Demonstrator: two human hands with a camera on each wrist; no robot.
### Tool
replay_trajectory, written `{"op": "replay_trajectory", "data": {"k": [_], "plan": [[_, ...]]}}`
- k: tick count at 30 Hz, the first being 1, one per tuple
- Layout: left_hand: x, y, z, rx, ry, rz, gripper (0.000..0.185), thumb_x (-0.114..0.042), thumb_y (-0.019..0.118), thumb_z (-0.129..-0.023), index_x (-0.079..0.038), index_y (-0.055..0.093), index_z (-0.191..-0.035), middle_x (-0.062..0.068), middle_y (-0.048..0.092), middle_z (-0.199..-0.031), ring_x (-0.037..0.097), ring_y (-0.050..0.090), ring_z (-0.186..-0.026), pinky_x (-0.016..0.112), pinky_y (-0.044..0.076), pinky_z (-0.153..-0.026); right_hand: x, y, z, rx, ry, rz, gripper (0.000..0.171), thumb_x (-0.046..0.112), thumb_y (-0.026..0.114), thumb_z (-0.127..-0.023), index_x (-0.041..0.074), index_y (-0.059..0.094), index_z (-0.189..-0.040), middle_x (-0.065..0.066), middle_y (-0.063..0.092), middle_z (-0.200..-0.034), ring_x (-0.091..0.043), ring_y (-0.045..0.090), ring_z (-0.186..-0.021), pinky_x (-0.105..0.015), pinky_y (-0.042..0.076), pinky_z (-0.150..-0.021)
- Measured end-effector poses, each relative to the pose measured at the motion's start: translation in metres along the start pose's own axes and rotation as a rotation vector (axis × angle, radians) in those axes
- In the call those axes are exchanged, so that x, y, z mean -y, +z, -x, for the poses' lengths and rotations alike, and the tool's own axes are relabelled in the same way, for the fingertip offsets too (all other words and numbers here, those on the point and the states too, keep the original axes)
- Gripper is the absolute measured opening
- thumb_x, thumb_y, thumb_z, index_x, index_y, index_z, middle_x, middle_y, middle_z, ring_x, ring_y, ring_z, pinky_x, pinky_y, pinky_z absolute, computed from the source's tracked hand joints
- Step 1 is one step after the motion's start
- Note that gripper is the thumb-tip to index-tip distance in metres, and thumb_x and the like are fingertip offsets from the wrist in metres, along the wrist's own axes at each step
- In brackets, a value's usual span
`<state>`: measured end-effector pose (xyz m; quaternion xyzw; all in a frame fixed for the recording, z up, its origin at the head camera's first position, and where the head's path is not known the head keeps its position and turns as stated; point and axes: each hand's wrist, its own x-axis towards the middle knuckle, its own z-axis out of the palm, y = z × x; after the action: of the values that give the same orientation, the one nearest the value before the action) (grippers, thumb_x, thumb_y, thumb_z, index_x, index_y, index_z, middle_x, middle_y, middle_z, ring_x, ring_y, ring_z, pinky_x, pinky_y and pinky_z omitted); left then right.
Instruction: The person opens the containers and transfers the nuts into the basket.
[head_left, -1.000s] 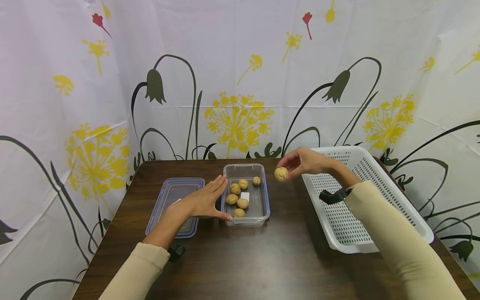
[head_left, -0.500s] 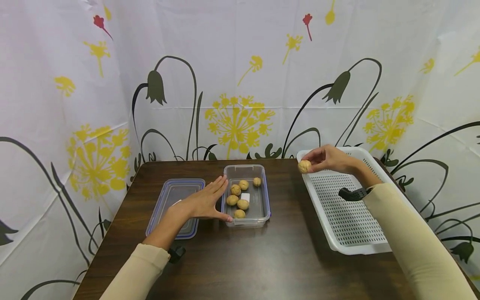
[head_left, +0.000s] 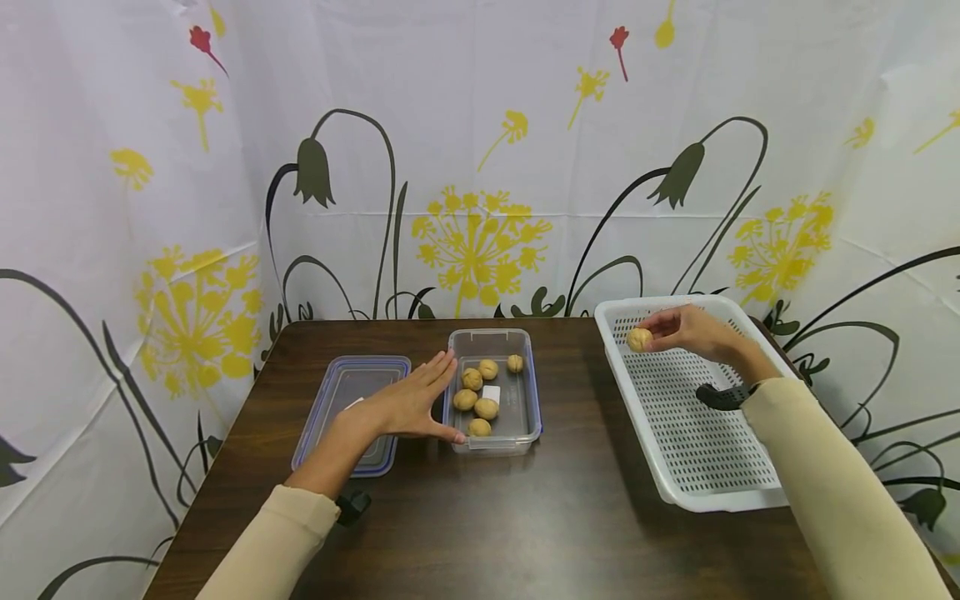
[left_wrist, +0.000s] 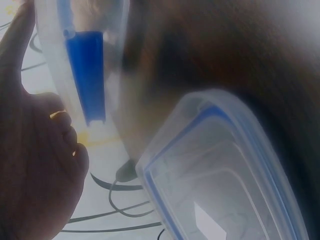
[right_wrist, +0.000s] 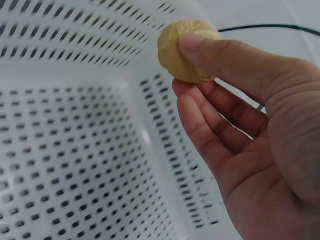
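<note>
A round tan walnut (head_left: 639, 339) is pinched between the thumb and fingers of my right hand (head_left: 693, 333), over the far left part of a white perforated basket (head_left: 662, 467). The right wrist view shows the same walnut (right_wrist: 187, 52) above the basket's slotted wall (right_wrist: 100, 72). My left hand (head_left: 408, 404) rests with fairly straight fingers along the left side of a clear plastic container (head_left: 513, 437). Inside that container lie several walnuts (head_left: 486, 408) and a small white piece (head_left: 491, 393). The left wrist view shows the hand (left_wrist: 42, 155) beside the container's blue clip (left_wrist: 90, 75).
Left of the container, partly under my left forearm, a clear lid with a blue seal (head_left: 356, 375) lies on the dark wooden table (head_left: 555, 517). Behind the table hangs a white curtain with a flower print (head_left: 480, 125).
My right hand has carried the walnut rightward, from beside the container, past the basket's left rim and over its inside. The left hand stays at the container.
</note>
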<state>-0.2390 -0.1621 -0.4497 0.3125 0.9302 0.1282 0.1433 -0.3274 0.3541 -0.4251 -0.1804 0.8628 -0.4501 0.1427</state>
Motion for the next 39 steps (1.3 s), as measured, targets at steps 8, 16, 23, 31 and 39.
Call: {"op": "replay_trajectory", "data": {"k": [8, 16, 23, 31, 39], "plan": [[-0.002, -0.003, 0.002, 0.01, -0.003, 0.005, 0.128, -0.069, 0.076, -0.087, 0.003, 0.008, -0.168, 0.021, -0.001, -0.177, 0.036, 0.0, -0.164, 0.055, 0.01, -0.132, -0.024, 0.007, 0.001, 0.007, 0.059, 0.002, 0.046, 0.006, 0.086, -0.087, -0.012, 0.07, -0.126, -0.021, 0.076, -0.111, -0.011, 0.069, -0.09, -0.022, 0.057, -0.081], [-0.001, -0.004, 0.002, 0.014, -0.002, -0.014, 0.127, -0.068, 0.076, -0.087, 0.002, 0.007, -0.168, 0.02, -0.002, -0.177, 0.035, -0.002, -0.164, 0.053, 0.009, -0.132, -0.038, 0.019, -0.003, -0.008, 0.038, 0.056, 0.043, 0.004, 0.087, -0.086, -0.015, 0.07, -0.122, -0.023, 0.077, -0.11, -0.009, 0.071, -0.091, -0.02, 0.058, -0.08], [-0.001, -0.003, 0.002, 0.014, -0.002, -0.006, 0.128, -0.07, 0.075, -0.087, 0.002, 0.007, -0.168, 0.02, -0.001, -0.177, 0.034, -0.002, -0.164, 0.053, 0.009, -0.132, -0.04, 0.026, -0.007, -0.031, 0.062, 0.111, 0.042, 0.007, 0.089, -0.085, -0.011, 0.073, -0.119, -0.021, 0.078, -0.107, -0.014, 0.071, -0.09, -0.019, 0.056, -0.079], [0.0, -0.002, 0.0, 0.001, 0.01, -0.007, 0.127, -0.067, 0.077, -0.087, 0.004, 0.009, -0.167, 0.022, 0.001, -0.177, 0.036, 0.0, -0.164, 0.054, 0.011, -0.132, -0.039, 0.027, -0.006, -0.046, 0.044, 0.183, 0.045, 0.013, 0.089, -0.087, -0.012, 0.073, -0.121, -0.021, 0.078, -0.108, -0.016, 0.071, -0.091, -0.019, 0.055, -0.077], [-0.001, -0.002, 0.001, 0.007, 0.001, 0.0, 0.128, -0.068, 0.077, -0.087, 0.003, 0.008, -0.168, 0.021, -0.001, -0.177, 0.035, -0.002, -0.164, 0.054, 0.01, -0.132, -0.04, 0.024, -0.006, -0.059, 0.068, 0.217, 0.05, 0.015, 0.088, -0.089, -0.011, 0.07, -0.128, -0.023, 0.077, -0.117, -0.029, 0.074, -0.105, -0.022, 0.056, -0.084]]}}
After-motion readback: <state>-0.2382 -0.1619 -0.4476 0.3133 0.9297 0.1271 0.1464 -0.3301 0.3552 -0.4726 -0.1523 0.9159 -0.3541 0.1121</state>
